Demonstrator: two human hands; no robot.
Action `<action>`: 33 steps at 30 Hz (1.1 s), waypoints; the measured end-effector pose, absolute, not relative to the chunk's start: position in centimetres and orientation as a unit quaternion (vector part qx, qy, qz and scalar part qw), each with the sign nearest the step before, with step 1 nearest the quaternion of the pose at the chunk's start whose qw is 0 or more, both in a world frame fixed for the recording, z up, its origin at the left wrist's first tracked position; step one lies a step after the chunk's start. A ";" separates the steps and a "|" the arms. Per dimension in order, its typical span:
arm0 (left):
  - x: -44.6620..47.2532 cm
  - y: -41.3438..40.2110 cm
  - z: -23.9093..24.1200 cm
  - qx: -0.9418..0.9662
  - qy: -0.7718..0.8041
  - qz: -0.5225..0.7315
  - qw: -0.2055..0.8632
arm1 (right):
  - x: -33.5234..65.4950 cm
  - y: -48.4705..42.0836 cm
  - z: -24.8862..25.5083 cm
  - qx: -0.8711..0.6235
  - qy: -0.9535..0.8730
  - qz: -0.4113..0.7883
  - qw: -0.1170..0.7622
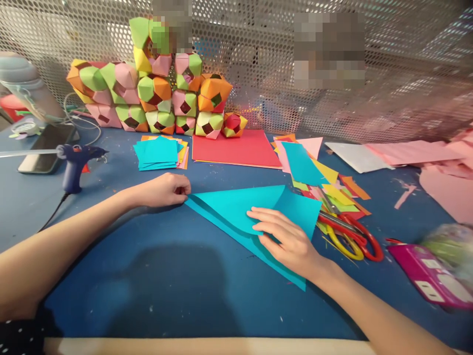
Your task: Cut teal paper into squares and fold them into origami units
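Observation:
A turquoise sheet of paper (229,207), folded over into a triangle, lies on the blue table (148,266) in front of me. My left hand (166,190) is closed and pinches the paper's left corner. My right hand (286,236) lies flat on the folded sheet with its fingers stretched out, pressing the paper down. Both forearms reach in from the lower edge of the view.
A pile of folded paper cubes (158,93) stands at the back before a perforated metal screen. Near them lie a turquoise paper stack (157,153) and a red sheet (236,148). Glue gun (76,162) and phone (46,148) left; scissors (351,234), paper scraps, pink case (428,276) right.

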State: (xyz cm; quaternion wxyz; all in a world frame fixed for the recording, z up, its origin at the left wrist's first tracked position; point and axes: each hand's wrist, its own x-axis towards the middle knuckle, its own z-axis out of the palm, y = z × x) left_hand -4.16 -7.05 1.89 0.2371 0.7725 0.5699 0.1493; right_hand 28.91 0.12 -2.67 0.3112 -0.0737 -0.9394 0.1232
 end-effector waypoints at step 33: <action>0.6 -8.8 -3.2 0.875 0.453 0.146 -0.087 | 11.0 11.1 0.7 -0.209 -0.966 0.004 0.152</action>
